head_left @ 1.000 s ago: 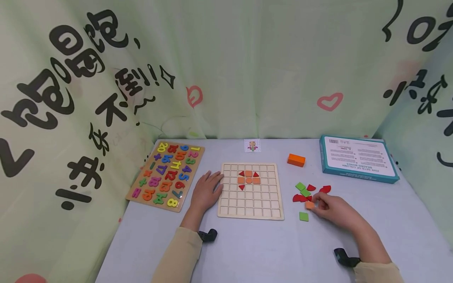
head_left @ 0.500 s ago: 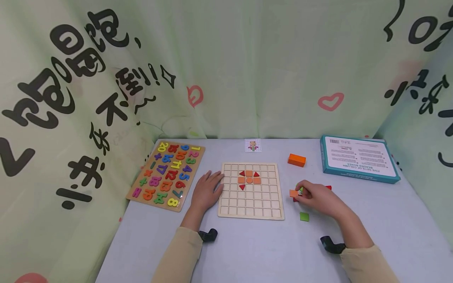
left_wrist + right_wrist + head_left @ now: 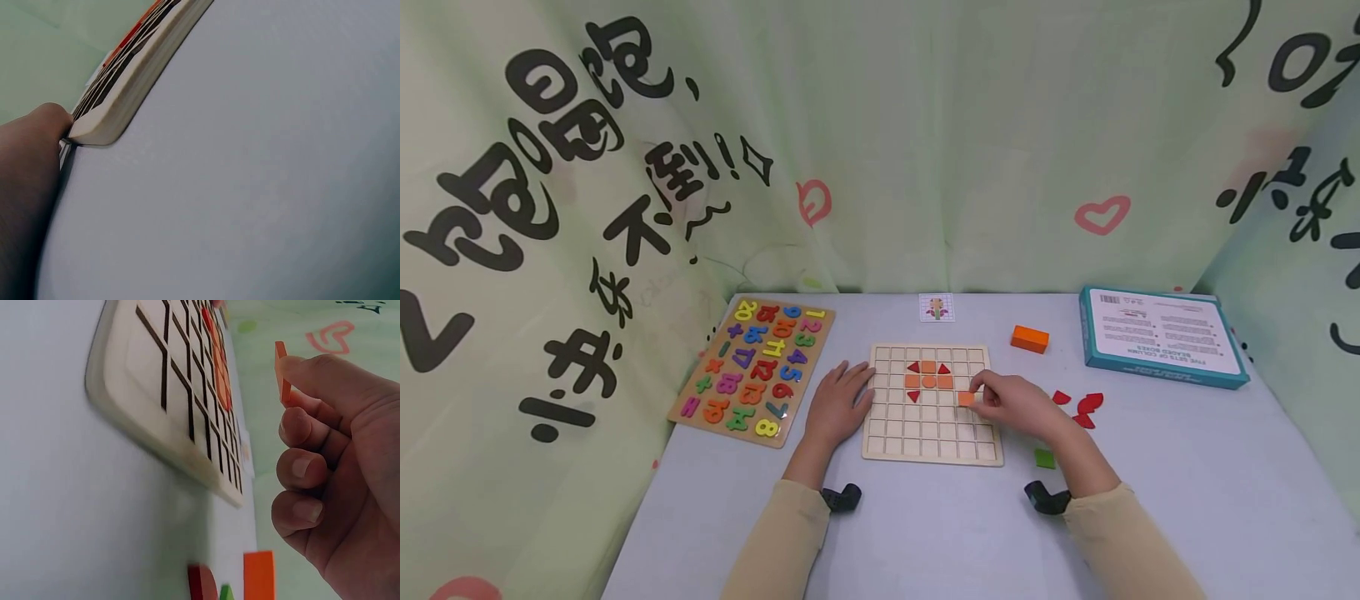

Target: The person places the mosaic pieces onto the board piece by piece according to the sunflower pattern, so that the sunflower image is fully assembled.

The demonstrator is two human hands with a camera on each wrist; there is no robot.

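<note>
A wooden grid board (image 3: 895, 433) lies on the table, with orange squares, an orange circle (image 3: 928, 382) and several red triangles set in its upper cells. My right hand (image 3: 1017, 407) pinches an orange square tile (image 3: 966, 399) between thumb and forefinger above the board's right part. In the right wrist view that tile (image 3: 282, 372) stands edge-on, and the other fingers are curled in. My left hand (image 3: 838, 406) rests with extended fingers at the board's left edge. The left wrist view shows only part of that hand (image 3: 34, 150), beside the board's corner (image 3: 100, 128).
Red pieces (image 3: 1090, 403) and a green square (image 3: 1045, 458) lie right of the board, partly behind the right arm. An orange block (image 3: 1029, 339), a teal box (image 3: 1161, 337) and a small pattern card (image 3: 936, 307) stand farther back. A number puzzle board (image 3: 748, 371) lies left.
My right hand has picked up the orange square from the loose pieces and carried it left over the board. The left hand has stayed at the board's edge.
</note>
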